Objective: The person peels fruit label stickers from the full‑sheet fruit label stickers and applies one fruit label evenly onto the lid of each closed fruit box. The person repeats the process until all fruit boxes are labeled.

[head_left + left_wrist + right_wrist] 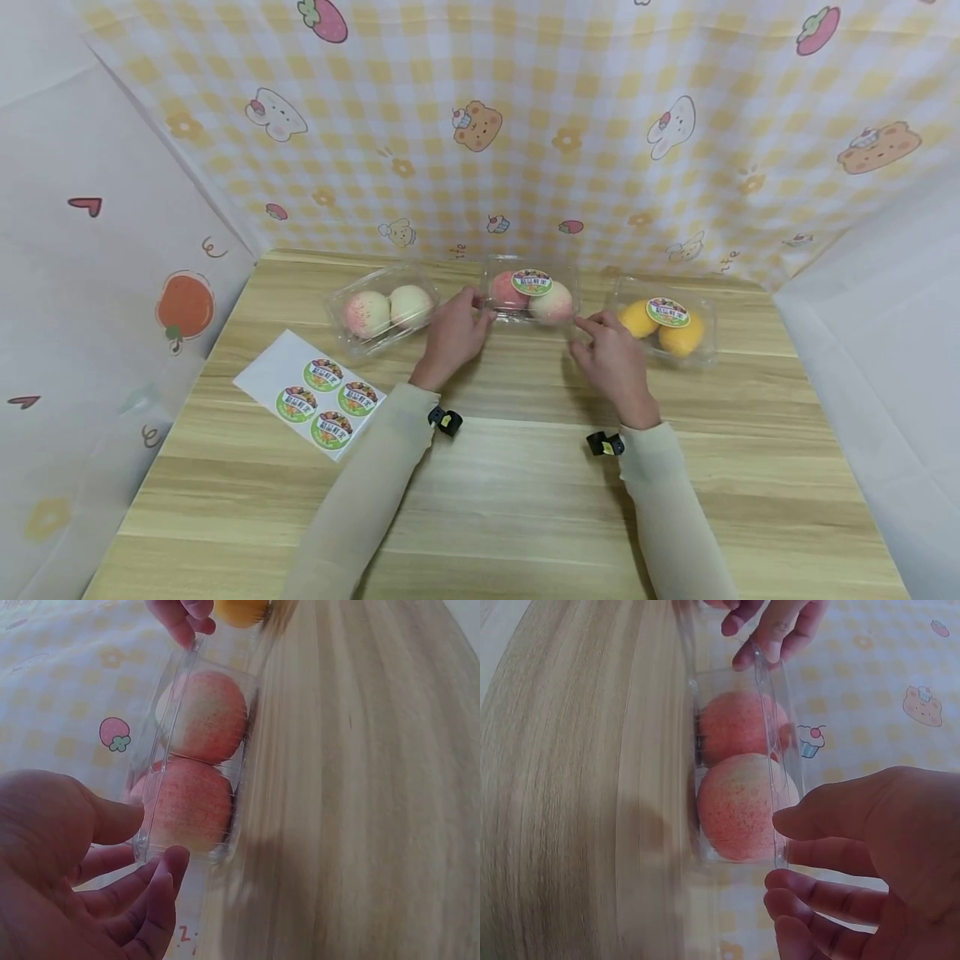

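Three clear oblong plastic boxes (pixel 517 317) stand in a row before one yellow-and-white checked cloth (pixel 517 75) printed with bears, rabbits and strawberries, at the far side of one pale wood-grain table (pixel 510 517). Two beige sleeves (pixel 667 500) reach over it. Toward the left lies one white rectangular paper sheet (pixel 275 369). The middle box (pixel 495 316) sits close to the cloth, between the left box (pixel 384 340) and the right box (pixel 697 307), both angled. At its left end the left hand (pixel 453 333) pinches it between thumb and fingers; the right hand (pixel 613 357) pinches the rim at its right end. Each box holds two round fruits: two cream ones blushed pink (pixel 366 314) left, one pink-red (pixel 510 293) and one cream-and-pink (pixel 552 307) in the middle, two orange-yellow (pixel 681 335) right. Six round green-edged stickers (pixel 332 429) show — four on the sheet, one on the middle box, one on the right box — with Chinese lettering that appears to read 精品鲜果.
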{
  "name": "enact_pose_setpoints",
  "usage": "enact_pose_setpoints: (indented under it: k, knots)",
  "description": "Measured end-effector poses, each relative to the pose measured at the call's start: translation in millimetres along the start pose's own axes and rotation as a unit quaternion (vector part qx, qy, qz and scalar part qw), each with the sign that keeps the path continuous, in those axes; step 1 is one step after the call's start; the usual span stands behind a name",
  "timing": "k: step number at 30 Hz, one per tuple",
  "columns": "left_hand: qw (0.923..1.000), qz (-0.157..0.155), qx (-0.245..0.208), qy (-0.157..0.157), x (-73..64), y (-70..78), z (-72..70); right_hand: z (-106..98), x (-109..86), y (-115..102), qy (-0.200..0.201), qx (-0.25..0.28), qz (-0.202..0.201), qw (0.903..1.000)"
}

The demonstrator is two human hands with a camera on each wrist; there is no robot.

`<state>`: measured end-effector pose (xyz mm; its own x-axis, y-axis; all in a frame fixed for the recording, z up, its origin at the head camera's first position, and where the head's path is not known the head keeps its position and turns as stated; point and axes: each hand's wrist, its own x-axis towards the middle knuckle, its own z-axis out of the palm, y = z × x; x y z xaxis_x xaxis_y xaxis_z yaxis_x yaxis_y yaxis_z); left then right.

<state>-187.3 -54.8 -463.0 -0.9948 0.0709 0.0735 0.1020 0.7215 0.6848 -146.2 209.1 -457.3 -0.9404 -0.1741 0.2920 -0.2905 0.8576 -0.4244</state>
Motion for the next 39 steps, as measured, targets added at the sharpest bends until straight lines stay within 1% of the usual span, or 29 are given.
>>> enact_pose_setpoints:
  k: [9, 17, 24, 31, 34, 39]
  knots:
    - [1.0000, 0.004, -0.004, 0.005, 6.6, 2.7, 3.5, 1.7, -0.1, -2.0, -0.023, -0.009, -0.003, 0.9997]
    - [0.9999, 0.005, 0.001, 0.014, 8.3, 4.3, 6.5, 3.1, 0.2, -3.2, -0.038, -0.025, -0.003, 0.9990]
    - [0.9999, 0.003, 0.000, 0.011, 6.2, 3.9, 6.0, 3.4, -0.1, -3.5, -0.040, -0.015, 0.005, 0.9991]
    - [0.9996, -0.006, -0.024, 0.011, 3.2, 3.0, 3.8, 1.2, -0.1, -3.9, -0.045, -0.008, 0.013, 0.9989]
    - [0.9996, -0.010, -0.027, 0.010, 0.6, 3.4, 3.5, 0.3, 0.3, -3.8, -0.051, -0.006, 0.021, 0.9985]
    - [0.9998, -0.010, -0.016, 0.006, -7.0, 5.0, 2.5, -1.3, 0.7, -3.1, -0.062, 0.004, 0.038, 0.9973]
